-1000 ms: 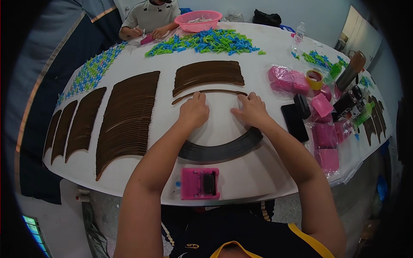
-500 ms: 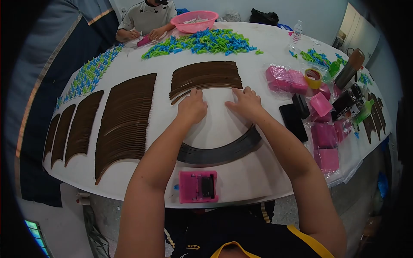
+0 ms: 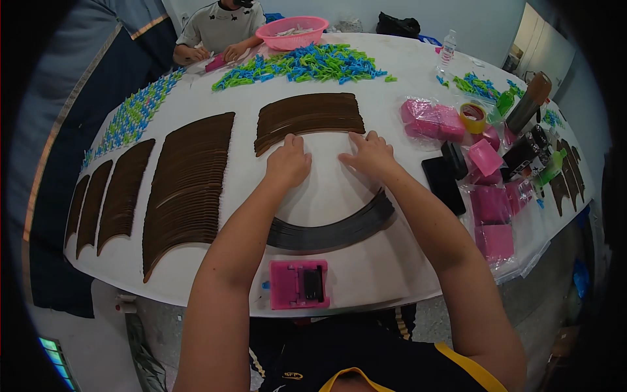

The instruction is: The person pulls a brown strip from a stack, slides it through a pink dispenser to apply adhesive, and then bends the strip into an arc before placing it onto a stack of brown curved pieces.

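Observation:
A stack of thin, dark brown curved strips [image 3: 309, 112] lies fanned on the table in front of me. At its near left edge is my left hand [image 3: 289, 161], fingertips touching the strips and thumb apart from the fingers. My right hand [image 3: 369, 157] is at the near right corner of the stack, thumb spread away from the fingers. Neither hand visibly grips anything. Between my forearms lies a bundle of dark grey curved strips [image 3: 333, 233]. Closer to me sits a pink device with a black block [image 3: 299, 285].
More brown strip stacks [image 3: 189, 186] lie to the left. Blue and green clips [image 3: 313, 64] are heaped behind, near a pink basket [image 3: 292, 40] and another person [image 3: 219, 32]. On the right are a phone [image 3: 444, 185], pink packets [image 3: 493, 206], tape [image 3: 473, 117] and bottles.
The nearest brown strip, which stuck out at the left end, now lies in against the stack. Both hands stay almost in place; the view has shifted slightly.

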{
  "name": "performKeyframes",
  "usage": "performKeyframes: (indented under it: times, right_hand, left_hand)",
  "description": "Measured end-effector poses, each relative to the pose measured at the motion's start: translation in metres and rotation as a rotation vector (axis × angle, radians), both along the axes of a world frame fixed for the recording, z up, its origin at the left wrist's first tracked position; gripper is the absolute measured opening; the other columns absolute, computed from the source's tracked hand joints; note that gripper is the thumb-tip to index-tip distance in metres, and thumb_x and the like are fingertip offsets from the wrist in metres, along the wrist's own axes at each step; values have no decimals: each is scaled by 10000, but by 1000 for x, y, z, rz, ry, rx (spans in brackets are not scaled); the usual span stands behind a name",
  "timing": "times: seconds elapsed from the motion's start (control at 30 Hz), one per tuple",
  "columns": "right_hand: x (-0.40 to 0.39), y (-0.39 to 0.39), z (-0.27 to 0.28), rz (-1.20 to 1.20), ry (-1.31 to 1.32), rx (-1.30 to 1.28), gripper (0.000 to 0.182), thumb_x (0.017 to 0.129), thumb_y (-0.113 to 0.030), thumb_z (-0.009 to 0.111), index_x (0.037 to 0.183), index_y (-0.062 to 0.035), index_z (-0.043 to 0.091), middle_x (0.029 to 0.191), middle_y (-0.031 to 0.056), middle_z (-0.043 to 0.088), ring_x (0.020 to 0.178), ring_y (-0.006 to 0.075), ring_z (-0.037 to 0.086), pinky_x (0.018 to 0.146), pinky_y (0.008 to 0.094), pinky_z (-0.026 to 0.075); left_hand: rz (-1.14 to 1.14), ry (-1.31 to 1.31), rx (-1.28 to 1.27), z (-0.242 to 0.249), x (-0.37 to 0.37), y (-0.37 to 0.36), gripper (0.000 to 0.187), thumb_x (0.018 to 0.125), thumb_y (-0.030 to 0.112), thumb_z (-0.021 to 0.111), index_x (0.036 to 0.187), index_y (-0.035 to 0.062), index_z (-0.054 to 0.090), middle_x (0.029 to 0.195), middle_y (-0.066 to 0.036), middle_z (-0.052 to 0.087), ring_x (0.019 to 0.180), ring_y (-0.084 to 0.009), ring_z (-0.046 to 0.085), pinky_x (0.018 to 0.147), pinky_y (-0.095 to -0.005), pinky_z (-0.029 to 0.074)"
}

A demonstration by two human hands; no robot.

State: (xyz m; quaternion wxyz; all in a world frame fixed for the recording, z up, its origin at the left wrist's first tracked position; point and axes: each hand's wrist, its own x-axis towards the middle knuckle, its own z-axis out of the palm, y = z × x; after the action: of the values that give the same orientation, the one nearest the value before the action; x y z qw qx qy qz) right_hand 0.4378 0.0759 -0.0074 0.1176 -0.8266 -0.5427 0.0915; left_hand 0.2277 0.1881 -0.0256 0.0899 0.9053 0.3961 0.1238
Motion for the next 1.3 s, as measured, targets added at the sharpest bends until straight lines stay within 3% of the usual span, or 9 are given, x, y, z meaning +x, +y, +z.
performKeyframes:
  times: [0.4, 0.47, 0.67, 0.97, 1.3]
  right_hand:
    - [0, 2, 6, -20, 10, -74, 846, 878, -638, 685, 1586, -223, 480, 1494, 205, 523, 1389, 390, 500, 1118, 571, 395]
    - [-1, 3, 6, -9, 12, -81, 843, 878, -638, 684, 1585, -227, 479, 1496, 204, 523, 1393, 387, 498, 1119, 570, 395]
    - [0, 4, 7, -16, 21, -102, 858, 873, -656, 671, 1593, -237, 463, 1500, 192, 520, 1412, 372, 488, 1121, 565, 396]
    - [2, 5, 5, -20, 7, -105, 861, 874, -665, 659, 1600, -253, 451, 1505, 191, 508, 1418, 367, 484, 1120, 556, 397]
    - [2, 5, 2, -17, -19, -105, 847, 878, -672, 652, 1592, -258, 461, 1492, 186, 519, 1404, 362, 495, 1107, 557, 412]
  left_hand:
    - [28, 7, -19, -2, -8, -6, 462, 1013, 325, 606, 1316, -14, 521, 1430, -235, 509, 1151, -442, 652, 958, -530, 546]
    - [12, -21, 60, -6, -12, -9, 449, 1001, 327, 641, 1272, -19, 552, 1304, -234, 548, 1076, -421, 673, 905, -526, 567]
    - [83, 29, 7, 5, -29, -22, 467, 1000, 359, 646, 1258, -20, 559, 1293, -244, 551, 1061, -425, 682, 875, -535, 576]
    - [185, 51, -37, 6, -40, -17, 604, 971, 461, 661, 1305, -27, 541, 1343, -261, 533, 1079, -436, 690, 901, -545, 572]
    - [203, 60, -67, 8, -39, -18, 636, 970, 454, 653, 1358, -32, 517, 1389, -276, 515, 1120, -442, 675, 927, -550, 562]
